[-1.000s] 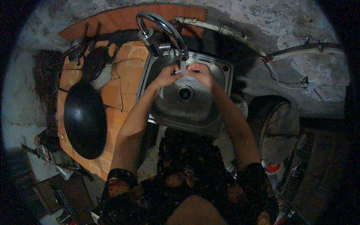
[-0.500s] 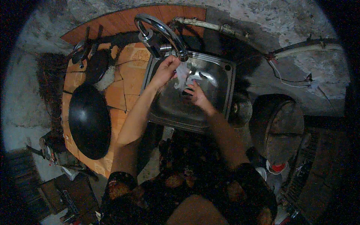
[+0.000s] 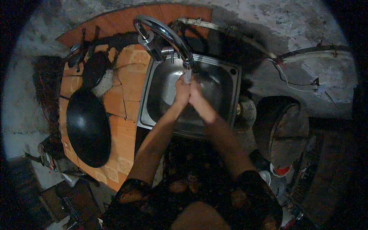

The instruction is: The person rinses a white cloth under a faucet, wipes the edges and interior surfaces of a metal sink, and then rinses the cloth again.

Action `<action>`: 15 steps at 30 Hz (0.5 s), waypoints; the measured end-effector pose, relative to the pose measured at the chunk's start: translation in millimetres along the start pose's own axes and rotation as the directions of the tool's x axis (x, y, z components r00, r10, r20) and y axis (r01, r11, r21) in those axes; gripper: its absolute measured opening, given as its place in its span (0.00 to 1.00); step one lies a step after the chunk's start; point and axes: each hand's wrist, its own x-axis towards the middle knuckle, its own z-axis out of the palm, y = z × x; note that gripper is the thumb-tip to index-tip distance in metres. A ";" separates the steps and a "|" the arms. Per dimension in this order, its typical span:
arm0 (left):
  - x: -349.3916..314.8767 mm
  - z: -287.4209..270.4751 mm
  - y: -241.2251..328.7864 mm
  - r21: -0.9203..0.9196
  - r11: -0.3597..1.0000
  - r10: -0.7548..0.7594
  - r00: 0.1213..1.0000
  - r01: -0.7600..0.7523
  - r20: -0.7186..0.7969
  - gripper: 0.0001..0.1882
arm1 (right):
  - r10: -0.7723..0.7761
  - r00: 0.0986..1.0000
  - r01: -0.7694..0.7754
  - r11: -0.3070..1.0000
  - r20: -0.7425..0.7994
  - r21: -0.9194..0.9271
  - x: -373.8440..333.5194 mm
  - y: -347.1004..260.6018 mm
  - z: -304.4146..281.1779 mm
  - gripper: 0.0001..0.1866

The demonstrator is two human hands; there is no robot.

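A curved chrome faucet (image 3: 168,32) arches over a stainless steel sink (image 3: 161,103). From its spout a stream of water (image 3: 187,76) runs down onto my hands. My left hand (image 3: 183,91) and my right hand (image 3: 196,92) meet palm to palm just below the spout, above the middle of the basin. Their fingers are blurred and partly hidden by the water and by each other. I cannot make out anything held between them.
Left of the sink, a large black wok lid or pan (image 3: 89,128) lies on the orange tiled counter (image 3: 124,143). A dark pan (image 3: 96,67) is behind it. Right of the sink stands a large round container with a wooden cover (image 3: 289,132). Pipes (image 3: 214,26) run along the wall.
My hands were apart, the left at the spout and the right lower in the basin. Now they have come together under the water. The view has shifted slightly.
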 end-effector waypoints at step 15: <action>43.8 -31.9 -7.4 0.179 0.978 0.050 0.948 -0.111 0.316 0.09 | -0.176 0.914 0.286 0.919 0.366 -0.273 77.3 -38.9 -58.3 0.18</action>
